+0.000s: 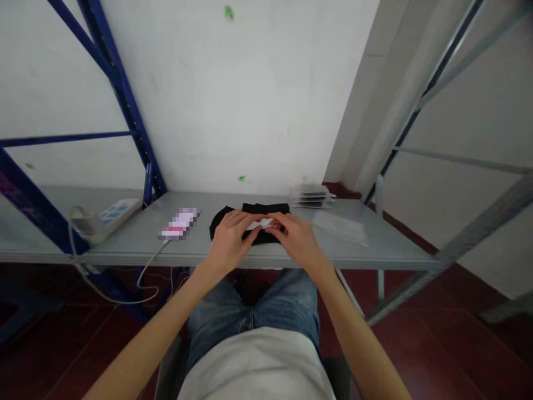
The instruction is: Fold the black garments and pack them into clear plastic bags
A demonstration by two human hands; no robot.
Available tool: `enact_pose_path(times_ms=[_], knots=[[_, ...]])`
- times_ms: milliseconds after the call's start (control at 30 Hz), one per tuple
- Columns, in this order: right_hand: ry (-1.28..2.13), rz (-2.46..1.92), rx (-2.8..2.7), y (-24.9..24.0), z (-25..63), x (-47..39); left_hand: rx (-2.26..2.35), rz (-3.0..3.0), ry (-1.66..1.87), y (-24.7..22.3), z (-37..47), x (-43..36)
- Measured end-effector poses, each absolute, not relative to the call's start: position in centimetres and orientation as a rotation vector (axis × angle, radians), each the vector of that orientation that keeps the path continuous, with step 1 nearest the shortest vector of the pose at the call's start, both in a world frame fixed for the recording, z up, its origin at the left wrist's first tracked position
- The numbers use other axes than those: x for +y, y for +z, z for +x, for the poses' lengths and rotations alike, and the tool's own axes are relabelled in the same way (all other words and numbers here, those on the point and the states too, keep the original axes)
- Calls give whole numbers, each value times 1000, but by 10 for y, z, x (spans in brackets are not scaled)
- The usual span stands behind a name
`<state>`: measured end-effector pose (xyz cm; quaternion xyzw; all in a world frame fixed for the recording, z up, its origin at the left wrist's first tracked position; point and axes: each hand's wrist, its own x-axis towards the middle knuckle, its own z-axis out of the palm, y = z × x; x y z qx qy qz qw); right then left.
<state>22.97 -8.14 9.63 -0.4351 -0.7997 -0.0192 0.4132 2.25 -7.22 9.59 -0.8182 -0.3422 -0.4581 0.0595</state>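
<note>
Folded black cloth [266,209] lies near the front edge of the grey shelf top, below both hands. Between my fingers is a small white piece [262,223], perhaps paper or a label; its exact kind is too small to tell. My left hand [233,232] is closed on its left side, thumb and fingers pinched. My right hand [295,234] pinches the right side of the same piece, fingertips close to those of the left. The fingers partly cover both the white piece and the cloth.
Left of the cloth, a phone [180,223] lies with a white charging cable [152,261] hanging over the edge. A power strip [119,216] sits farther left. Behind my right hand are stacked clear packets [311,196] and a flat clear bag [341,226]. Blue posts [125,94] stand left.
</note>
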Motion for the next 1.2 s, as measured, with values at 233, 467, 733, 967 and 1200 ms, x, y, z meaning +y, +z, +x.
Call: enact_pose_path(times_ms=[233, 467, 733, 967, 1200], knots=[[5, -1095, -2001, 96, 223, -85, -1153, -2550, -1501, 89, 35, -76], [16, -1116, -1980, 94, 218, -85, -1078, -2566, -1332, 93, 26, -71], [120, -1054, -1757, 97, 235, -77, -1106, -2433, -870, 105, 1, -57], [123, -1093, -1551, 109, 262, -77, -1237, -2425, -824, 112, -41, -37], [155, -1093, -1571, 107, 261, -76, -1322, -2607, -874, 107, -44, -38]])
